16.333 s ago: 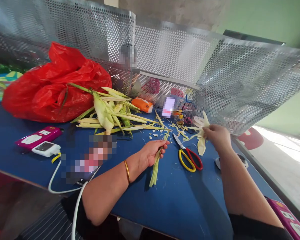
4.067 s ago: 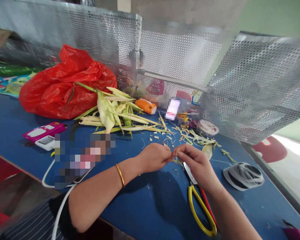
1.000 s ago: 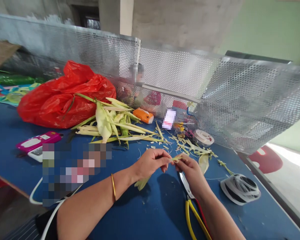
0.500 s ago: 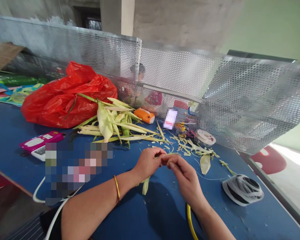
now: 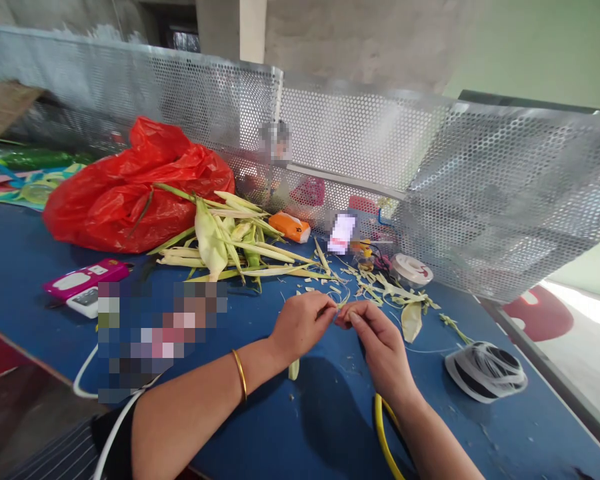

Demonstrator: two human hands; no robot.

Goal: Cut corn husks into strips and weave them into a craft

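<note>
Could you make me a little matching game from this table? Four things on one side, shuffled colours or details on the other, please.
Things:
1. plastic bag
2. left hand
3. thread spool
4. small soft pack

Colours and details:
A. black and white
B. orange, with a pale end
C. bright red
D. has a gold-coloured bangle on its arm

Pairs: 1-C, 2-D, 3-A, 4-B

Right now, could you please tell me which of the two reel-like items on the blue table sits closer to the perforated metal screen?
The flat white disc; the black-and-white reel wrapped in pale strands lies nearer the camera.
</note>
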